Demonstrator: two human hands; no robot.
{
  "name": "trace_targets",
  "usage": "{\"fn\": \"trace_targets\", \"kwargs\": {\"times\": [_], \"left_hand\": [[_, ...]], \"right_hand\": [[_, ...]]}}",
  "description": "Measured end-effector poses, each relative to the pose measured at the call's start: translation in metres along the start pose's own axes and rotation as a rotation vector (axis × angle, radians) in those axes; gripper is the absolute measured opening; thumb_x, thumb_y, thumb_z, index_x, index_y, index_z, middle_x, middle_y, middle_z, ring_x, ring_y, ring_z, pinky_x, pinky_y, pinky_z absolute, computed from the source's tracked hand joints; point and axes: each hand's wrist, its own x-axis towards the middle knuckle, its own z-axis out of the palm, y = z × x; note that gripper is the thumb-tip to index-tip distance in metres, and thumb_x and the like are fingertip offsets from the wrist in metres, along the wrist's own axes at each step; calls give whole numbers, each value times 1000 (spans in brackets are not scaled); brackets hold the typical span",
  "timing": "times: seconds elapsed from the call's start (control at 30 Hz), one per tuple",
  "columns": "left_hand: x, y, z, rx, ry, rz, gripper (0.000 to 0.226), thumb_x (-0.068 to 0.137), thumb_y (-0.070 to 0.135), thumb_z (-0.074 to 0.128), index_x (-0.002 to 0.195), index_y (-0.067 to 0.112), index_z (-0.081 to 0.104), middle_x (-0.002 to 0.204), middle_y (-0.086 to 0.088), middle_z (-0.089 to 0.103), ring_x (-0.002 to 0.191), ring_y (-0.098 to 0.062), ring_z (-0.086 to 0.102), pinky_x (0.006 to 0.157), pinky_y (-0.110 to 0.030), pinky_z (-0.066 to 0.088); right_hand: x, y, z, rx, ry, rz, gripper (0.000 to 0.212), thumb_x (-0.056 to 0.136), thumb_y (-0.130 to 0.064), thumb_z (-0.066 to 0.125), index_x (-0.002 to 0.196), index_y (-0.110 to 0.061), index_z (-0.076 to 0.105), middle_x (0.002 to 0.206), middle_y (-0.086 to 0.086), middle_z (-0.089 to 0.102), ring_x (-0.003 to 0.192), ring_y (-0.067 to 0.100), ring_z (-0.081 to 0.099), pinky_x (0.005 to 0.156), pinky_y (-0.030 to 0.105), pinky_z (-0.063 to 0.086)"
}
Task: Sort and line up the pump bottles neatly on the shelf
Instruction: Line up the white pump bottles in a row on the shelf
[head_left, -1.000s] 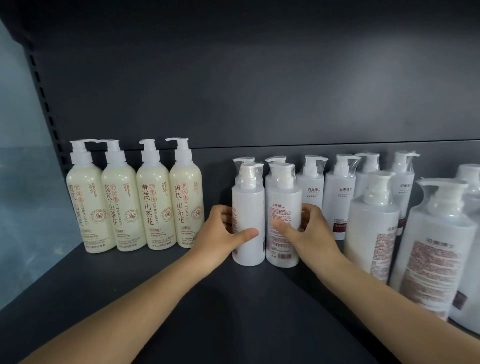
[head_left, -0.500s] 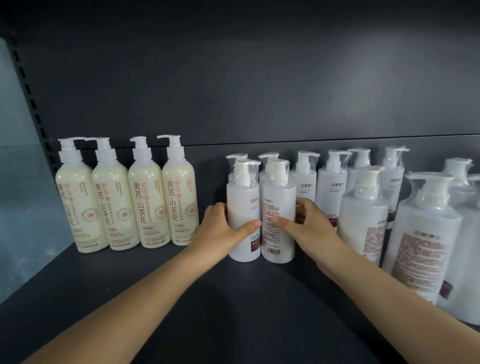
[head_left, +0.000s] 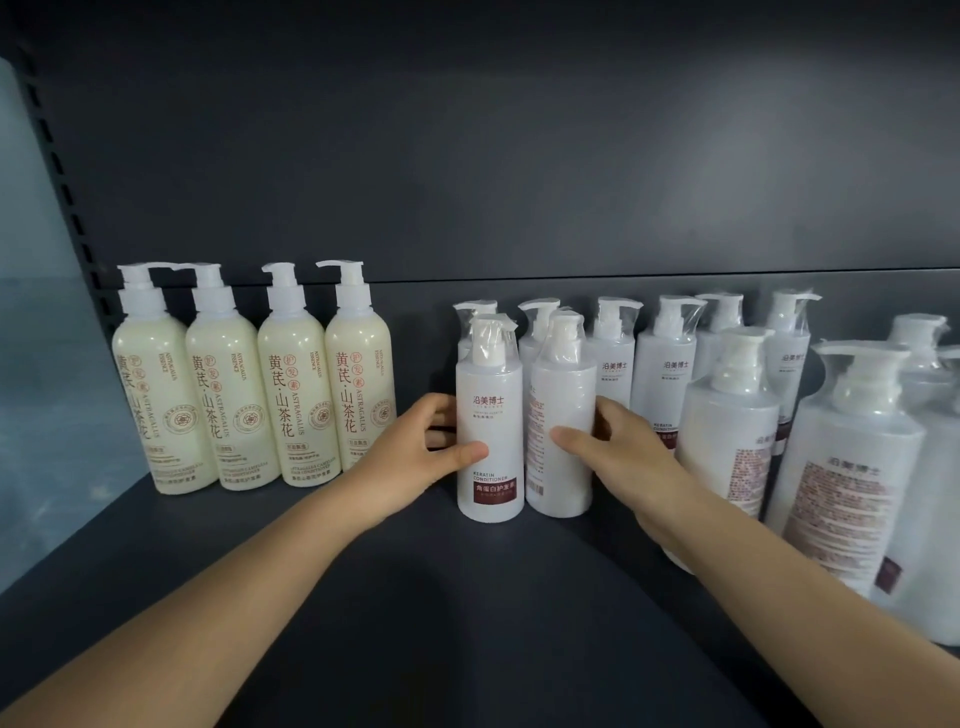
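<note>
Fingers of the left hand (head_left: 415, 452) were curled around the left side of the front white bottle (head_left: 489, 431), thumb pressed flat on its front face above the dark red label. Fingers of the right hand (head_left: 618, 457) wrapped the right side of the neighbouring white bottle (head_left: 561, 426), thumb laid on its front. Both bottles stood upright on the dark shelf (head_left: 415, 597), touching each other, the neighbour's back label turned forward. Right of the front white bottle, nearer the shelf edge, stood larger white bottles (head_left: 852, 467). Behind it ran a row of small white bottles (head_left: 670, 374). Left of it, apart, stood four cream bottles (head_left: 291, 395) in line, side by side.
</note>
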Motion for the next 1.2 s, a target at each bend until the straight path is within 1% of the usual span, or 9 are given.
{"fn": "trace_targets", "kwargs": {"times": [0.07,0.17,0.27,0.4,0.63,0.8,0.97,1.07,1.2], "left_hand": [[-1,-1,0,14,-22,-8,46,81,22,69,118,27,41,111,14,52,106,-8,56,95,-29,47],[-1,-3,4,69,-29,-10,51,81,25,69,124,24,42,115,12,54,108,-7,55,95,-27,46],[-1,-2,7,120,4,7,50,82,25,68,125,20,44,108,16,54,101,-2,56,85,-17,45],[-2,0,10,170,53,27,46,82,27,68,122,21,46,101,20,52,89,7,53,70,-8,40],[-3,0,12,199,111,29,51,83,28,67,127,16,45,111,11,51,99,-4,52,68,-8,40],[-4,0,10,188,92,23,53,83,28,67,129,19,43,112,13,51,99,-2,51,70,-9,40],[-4,-1,5,206,52,29,53,81,26,69,127,21,45,116,12,53,104,-4,53,89,-21,43],[-2,-3,7,218,84,47,53,80,26,71,126,19,47,116,10,55,99,-3,54,78,-12,41],[-1,-5,12,243,136,63,54,78,27,72,125,18,48,120,5,57,102,-7,56,81,-16,42]], "right_hand": [[1,1,3,-47,74,-9,47,83,-22,69,125,-16,49,108,-6,58,100,12,57,87,27,47],[7,3,10,-140,176,-9,65,71,-32,79,122,-14,42,109,-3,53,99,14,55,85,30,48],[10,8,12,-193,145,-29,63,69,-44,76,120,-18,49,116,1,52,103,15,56,86,34,52],[0,7,5,-52,-28,-9,25,88,-24,61,112,-28,54,102,-14,59,92,-3,57,65,11,47],[3,5,16,-133,173,-15,72,65,-30,84,121,-16,42,113,-2,48,101,13,53,85,26,46],[-2,1,10,-107,67,-70,43,77,-21,74,113,-23,50,102,-11,54,89,-1,55,74,14,46],[0,0,3,-104,85,-41,52,76,-15,76,122,-19,53,110,-4,63,104,13,59,93,34,50],[3,1,3,-133,101,-58,54,76,-16,76,124,-18,51,112,-4,61,103,12,57,94,31,48],[7,3,2,-135,71,-83,52,82,-15,70,129,-17,47,117,-6,56,103,9,51,92,25,42]]}}
